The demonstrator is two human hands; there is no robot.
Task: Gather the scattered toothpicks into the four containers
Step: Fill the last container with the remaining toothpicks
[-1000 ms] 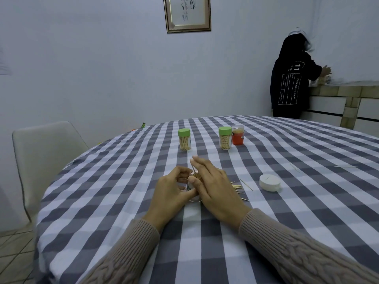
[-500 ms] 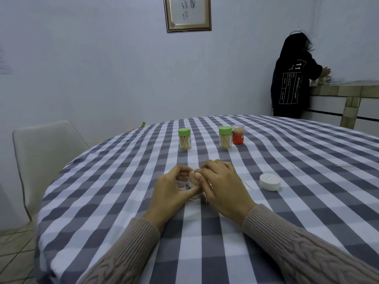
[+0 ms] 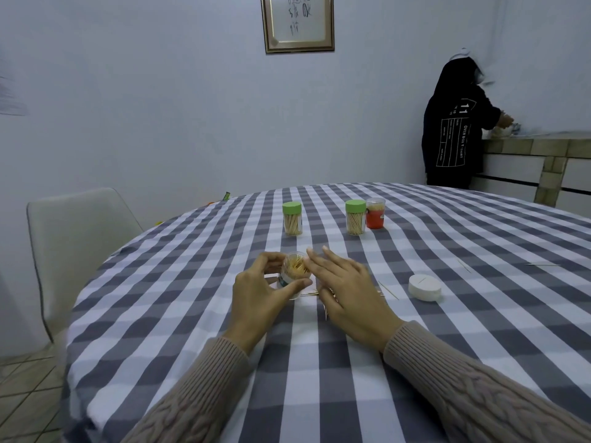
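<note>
Hands: my left hand (image 3: 256, 289) curls round the open container (image 3: 292, 276) to steady it on the surface (image 3: 319, 362); right hand (image 3: 348, 289), fingers straight, empty, hovers over loose toothpicks (image 3: 388, 290) awaiting pickup beside it.

A home dining room, by the look of it — a round table (image 3: 415, 314) under a grey-and-white checked cloth, a pale chair (image 3: 73, 238) drawn up at its left, a framed calligraphy piece (image 3: 297, 20) on the plain wall, tiled floor (image 3: 22, 394), and a second person (image 3: 454, 123) busy at a tiled counter (image 3: 543, 148) in the corner — domestic, lived-in
</note>
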